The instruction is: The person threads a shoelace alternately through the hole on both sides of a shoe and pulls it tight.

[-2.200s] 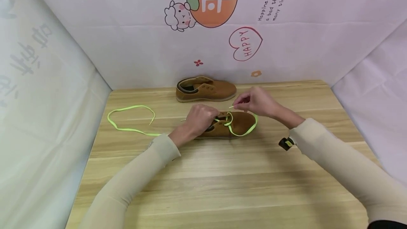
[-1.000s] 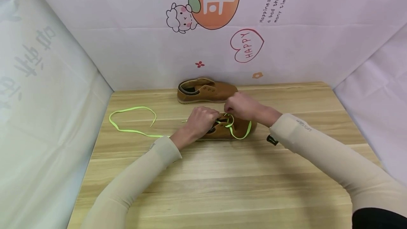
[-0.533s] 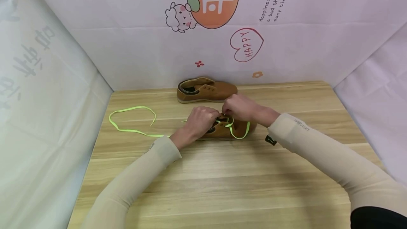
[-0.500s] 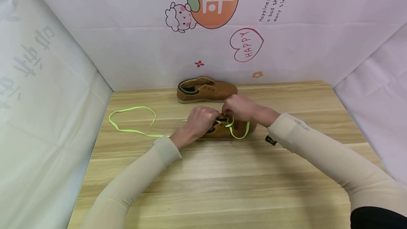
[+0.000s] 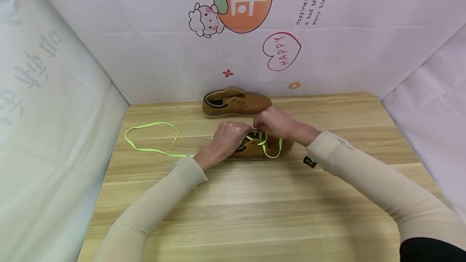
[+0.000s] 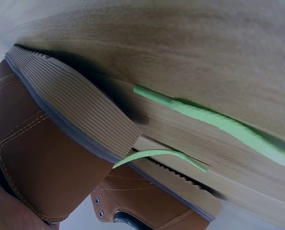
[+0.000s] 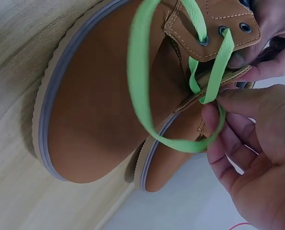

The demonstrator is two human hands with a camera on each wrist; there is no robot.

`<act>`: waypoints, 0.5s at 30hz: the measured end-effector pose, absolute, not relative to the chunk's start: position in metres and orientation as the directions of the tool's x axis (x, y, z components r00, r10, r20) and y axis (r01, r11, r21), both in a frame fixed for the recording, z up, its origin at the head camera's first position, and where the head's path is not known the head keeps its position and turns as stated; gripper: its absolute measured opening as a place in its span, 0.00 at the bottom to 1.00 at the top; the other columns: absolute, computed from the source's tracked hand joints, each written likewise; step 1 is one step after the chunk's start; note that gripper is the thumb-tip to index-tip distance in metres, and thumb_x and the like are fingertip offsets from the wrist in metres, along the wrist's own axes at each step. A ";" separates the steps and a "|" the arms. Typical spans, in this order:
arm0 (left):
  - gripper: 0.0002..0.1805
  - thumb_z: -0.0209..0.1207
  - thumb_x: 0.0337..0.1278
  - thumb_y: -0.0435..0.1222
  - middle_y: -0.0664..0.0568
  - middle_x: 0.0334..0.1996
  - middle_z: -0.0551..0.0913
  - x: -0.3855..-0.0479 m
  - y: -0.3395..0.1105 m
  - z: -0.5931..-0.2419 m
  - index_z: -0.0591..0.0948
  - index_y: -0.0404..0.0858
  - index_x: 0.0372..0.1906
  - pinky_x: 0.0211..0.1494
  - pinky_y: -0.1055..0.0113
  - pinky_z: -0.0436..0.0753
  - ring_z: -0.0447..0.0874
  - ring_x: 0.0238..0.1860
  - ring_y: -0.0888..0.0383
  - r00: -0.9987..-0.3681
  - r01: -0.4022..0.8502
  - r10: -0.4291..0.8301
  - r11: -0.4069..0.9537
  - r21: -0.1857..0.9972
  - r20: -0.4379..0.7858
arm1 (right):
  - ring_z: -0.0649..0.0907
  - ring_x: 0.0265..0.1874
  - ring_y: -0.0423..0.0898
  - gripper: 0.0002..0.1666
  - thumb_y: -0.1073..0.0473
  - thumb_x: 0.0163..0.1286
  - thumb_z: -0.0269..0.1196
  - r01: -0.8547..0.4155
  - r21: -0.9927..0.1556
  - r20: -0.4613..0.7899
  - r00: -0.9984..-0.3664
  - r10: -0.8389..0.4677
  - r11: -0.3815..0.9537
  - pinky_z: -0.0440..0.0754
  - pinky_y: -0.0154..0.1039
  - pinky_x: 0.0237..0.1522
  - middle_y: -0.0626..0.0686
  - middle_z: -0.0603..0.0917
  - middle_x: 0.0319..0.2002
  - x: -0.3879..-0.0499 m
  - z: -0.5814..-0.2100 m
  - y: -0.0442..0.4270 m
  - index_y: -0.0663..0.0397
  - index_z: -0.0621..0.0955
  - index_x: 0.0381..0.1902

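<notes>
A brown leather shoe (image 5: 278,145) lies with its toe to the right. A neon-green shoelace (image 5: 271,156) runs through its front eyelets and loops over the toe. My left hand (image 5: 229,137) grips the shoe at its opening, with fingers at the eyelet flap, seen in the right wrist view. My right hand (image 7: 262,143) pinches the shoelace (image 7: 141,62) beside the far flap (image 7: 238,74). In the head view, a pale lace tip shows between the two hands. The left wrist view shows the shoe's heel (image 6: 51,153) and a loose lace end (image 6: 164,153).
A second brown shoe (image 5: 236,106) without visible laces stands behind, near the printed back cloth (image 5: 164,60). To the left, a long stretch of green lace (image 5: 145,148) curls on the wooden table (image 5: 233,213).
My right hand has come left and down from above the toe to the far eyelets, with the lace. The loop over the toe has drawn leftward. My left hand keeps its place on the shoe.
</notes>
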State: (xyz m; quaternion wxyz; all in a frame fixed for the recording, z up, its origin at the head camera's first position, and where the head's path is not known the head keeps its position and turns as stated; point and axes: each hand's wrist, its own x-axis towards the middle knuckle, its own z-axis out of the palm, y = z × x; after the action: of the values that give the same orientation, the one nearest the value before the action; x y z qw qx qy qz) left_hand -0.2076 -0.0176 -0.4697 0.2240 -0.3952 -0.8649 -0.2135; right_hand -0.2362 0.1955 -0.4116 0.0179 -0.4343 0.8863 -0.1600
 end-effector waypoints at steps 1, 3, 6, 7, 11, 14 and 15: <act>0.05 0.67 0.71 0.34 0.56 0.34 0.93 -0.207 -0.018 -0.469 0.93 0.42 0.40 0.31 0.63 0.86 0.91 0.31 0.59 -0.594 0.777 0.584 0.596 0.205 0.553 | 0.85 0.30 0.42 0.11 0.76 0.62 0.71 -0.761 -0.308 0.115 -0.625 -0.772 0.571 0.86 0.46 0.35 0.48 0.90 0.30 -0.236 -0.412 0.196 0.55 0.90 0.29; 0.05 0.67 0.71 0.34 0.55 0.35 0.93 -0.207 -0.018 -0.469 0.93 0.42 0.41 0.32 0.63 0.87 0.92 0.32 0.59 -0.606 0.771 0.578 0.597 0.224 0.546 | 0.88 0.33 0.44 0.11 0.76 0.63 0.71 -0.750 -0.332 0.119 -0.635 -0.763 0.572 0.87 0.47 0.38 0.49 0.91 0.32 -0.237 -0.413 0.196 0.55 0.91 0.31; 0.06 0.66 0.71 0.34 0.54 0.37 0.93 -0.207 -0.018 -0.468 0.93 0.41 0.42 0.34 0.63 0.87 0.92 0.34 0.59 -0.618 0.764 0.574 0.600 0.239 0.537 | 0.90 0.37 0.47 0.10 0.75 0.64 0.71 -0.725 -0.370 0.114 -0.656 -0.746 0.580 0.89 0.48 0.41 0.50 0.92 0.35 -0.237 -0.413 0.197 0.56 0.92 0.33; 0.06 0.67 0.71 0.34 0.53 0.38 0.94 -0.207 -0.018 -0.468 0.93 0.41 0.43 0.34 0.63 0.88 0.93 0.34 0.59 -0.621 0.763 0.574 0.599 0.244 0.534 | 0.90 0.38 0.48 0.10 0.75 0.64 0.71 -0.719 -0.380 0.112 -0.661 -0.742 0.582 0.89 0.48 0.42 0.51 0.93 0.36 -0.237 -0.414 0.198 0.56 0.93 0.34; 0.06 0.67 0.71 0.33 0.52 0.39 0.94 -0.208 -0.017 -0.468 0.93 0.39 0.44 0.36 0.63 0.88 0.93 0.35 0.58 -0.641 0.751 0.569 0.603 0.269 0.515 | 0.91 0.40 0.49 0.08 0.74 0.65 0.72 -0.703 -0.397 0.106 -0.673 -0.732 0.590 0.89 0.49 0.45 0.52 0.93 0.37 -0.237 -0.415 0.200 0.58 0.93 0.36; 0.06 0.67 0.71 0.33 0.52 0.40 0.94 -0.209 -0.017 -0.467 0.93 0.39 0.44 0.37 0.63 0.88 0.93 0.36 0.58 -0.672 0.729 0.555 0.611 0.308 0.490 | 0.91 0.40 0.50 0.08 0.74 0.65 0.72 -0.689 -0.410 0.105 -0.687 -0.719 0.598 0.89 0.50 0.46 0.53 0.93 0.38 -0.236 -0.416 0.200 0.58 0.93 0.38; 0.06 0.67 0.71 0.33 0.52 0.40 0.94 -0.209 -0.017 -0.467 0.93 0.39 0.44 0.37 0.63 0.88 0.93 0.36 0.58 -0.685 0.719 0.549 0.615 0.324 0.479 | 0.91 0.40 0.50 0.08 0.74 0.65 0.72 -0.684 -0.415 0.108 -0.692 -0.714 0.600 0.89 0.50 0.45 0.53 0.93 0.38 -0.235 -0.416 0.201 0.59 0.93 0.38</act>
State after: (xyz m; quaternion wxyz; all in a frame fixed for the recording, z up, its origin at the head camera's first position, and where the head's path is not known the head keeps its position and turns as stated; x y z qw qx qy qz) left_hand -0.2093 -0.0169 -0.4667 0.1687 -0.3591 -0.8826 -0.2524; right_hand -0.2352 0.2008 -0.4164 0.0347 -0.3911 0.8937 -0.2168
